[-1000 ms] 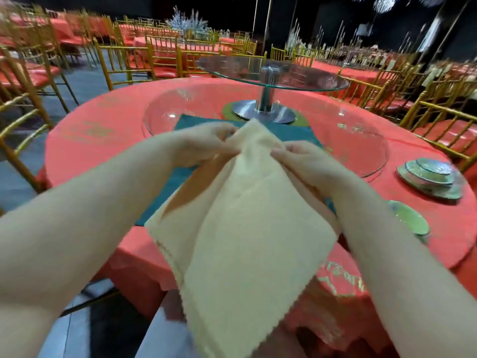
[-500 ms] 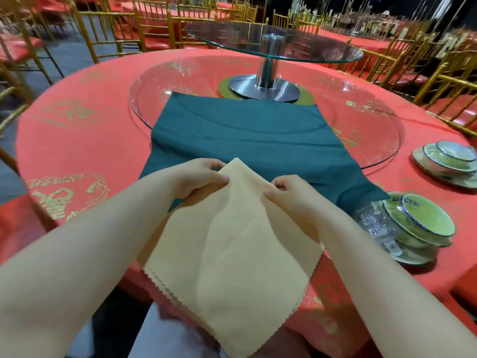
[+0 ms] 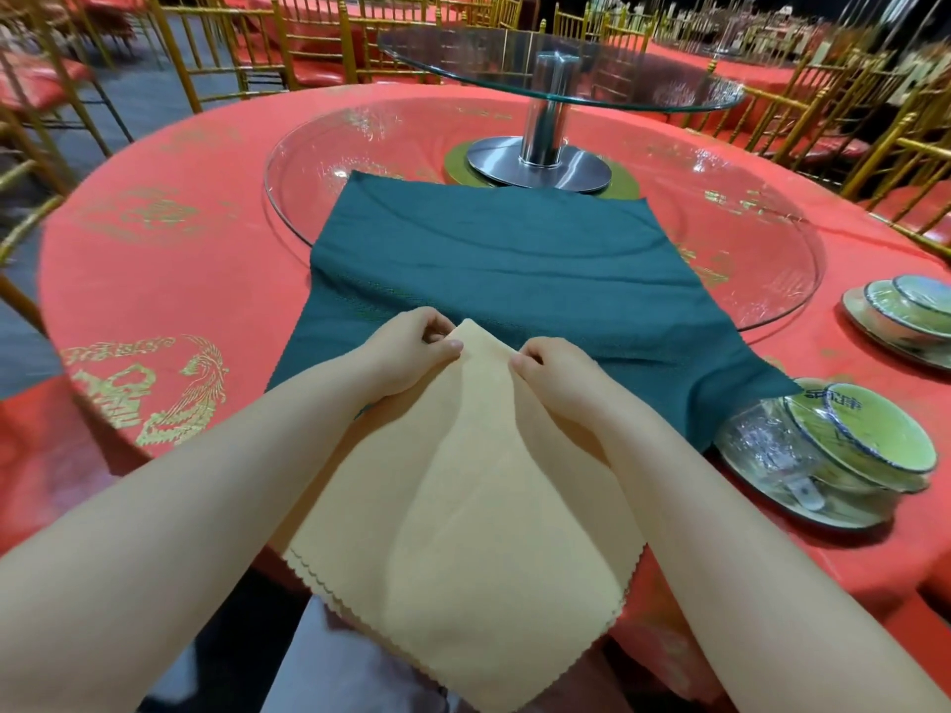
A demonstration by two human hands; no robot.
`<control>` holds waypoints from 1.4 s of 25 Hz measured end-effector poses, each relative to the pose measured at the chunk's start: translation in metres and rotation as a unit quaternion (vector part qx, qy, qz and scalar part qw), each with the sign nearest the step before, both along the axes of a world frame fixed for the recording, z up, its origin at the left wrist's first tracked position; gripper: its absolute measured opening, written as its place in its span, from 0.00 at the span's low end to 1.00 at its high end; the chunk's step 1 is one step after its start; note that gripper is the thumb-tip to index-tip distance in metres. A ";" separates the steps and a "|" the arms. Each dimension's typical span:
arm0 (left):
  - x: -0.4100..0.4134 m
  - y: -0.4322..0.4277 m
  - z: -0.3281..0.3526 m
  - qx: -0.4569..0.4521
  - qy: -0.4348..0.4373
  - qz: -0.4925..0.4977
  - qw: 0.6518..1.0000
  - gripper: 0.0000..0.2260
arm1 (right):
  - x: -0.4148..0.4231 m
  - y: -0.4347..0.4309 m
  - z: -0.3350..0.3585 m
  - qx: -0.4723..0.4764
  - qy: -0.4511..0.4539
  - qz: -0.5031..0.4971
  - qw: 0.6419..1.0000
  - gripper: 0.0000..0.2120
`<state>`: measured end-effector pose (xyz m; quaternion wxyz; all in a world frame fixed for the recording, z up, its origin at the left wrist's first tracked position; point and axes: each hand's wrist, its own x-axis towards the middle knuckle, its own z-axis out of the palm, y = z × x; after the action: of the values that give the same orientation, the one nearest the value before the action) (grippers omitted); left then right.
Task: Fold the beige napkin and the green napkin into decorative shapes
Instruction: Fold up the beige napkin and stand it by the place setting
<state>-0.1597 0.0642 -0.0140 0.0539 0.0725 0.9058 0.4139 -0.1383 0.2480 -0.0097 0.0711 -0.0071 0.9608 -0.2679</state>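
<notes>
Both hands, left hand (image 3: 406, 355) and right hand (image 3: 553, 370), pinch the beige napkin (image 3: 463, 506) over the green napkin (image 3: 514, 270), bowls (image 3: 844, 445) apparently plastic-wrapped nearby.

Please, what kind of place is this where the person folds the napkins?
Most likely a banquet hall set for a celebration. The round table has a red and gold tablecloth and a glass turntable, gold chairs surround it, and more such tables stand behind.

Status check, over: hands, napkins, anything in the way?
Left hand and right hand pinch beige napkin at its top corner. Green napkin flat, unfolded beneath. Wrapped dish set close at right.
</notes>
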 end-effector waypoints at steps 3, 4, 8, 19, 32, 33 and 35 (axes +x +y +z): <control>0.004 -0.003 -0.003 -0.031 0.010 -0.016 0.999 0.16 | 0.002 -0.005 -0.004 0.088 0.043 0.000 0.995 0.10; 0.004 -0.003 -0.005 -0.081 0.045 -0.021 0.995 0.18 | 0.003 -0.008 -0.005 0.129 0.083 -0.009 0.988 0.08; 0.007 0.006 -0.010 -0.194 0.246 -0.101 0.944 0.15 | 0.017 -0.028 -0.015 0.206 0.192 0.036 0.959 0.12; 0.020 0.011 -0.030 -0.340 0.123 -0.189 0.913 0.26 | 0.058 -0.012 -0.027 0.181 0.019 0.103 0.978 0.34; 0.026 0.003 -0.033 -0.292 0.185 -0.194 0.918 0.29 | 0.119 0.046 -0.026 0.205 -0.005 0.049 0.978 0.46; 0.028 0.002 -0.032 -0.265 0.219 -0.179 0.922 0.29 | 0.118 0.045 -0.026 0.208 -0.010 0.051 0.977 0.46; 0.031 0.001 -0.029 -0.251 0.262 -0.146 0.920 0.30 | 0.114 0.044 -0.023 0.225 -0.025 0.053 0.973 0.45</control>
<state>-0.1282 0.0654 -0.0430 -0.1088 0.2942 0.9410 0.1270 -0.0245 0.2919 -0.0323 0.1089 -0.0354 0.9926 -0.0410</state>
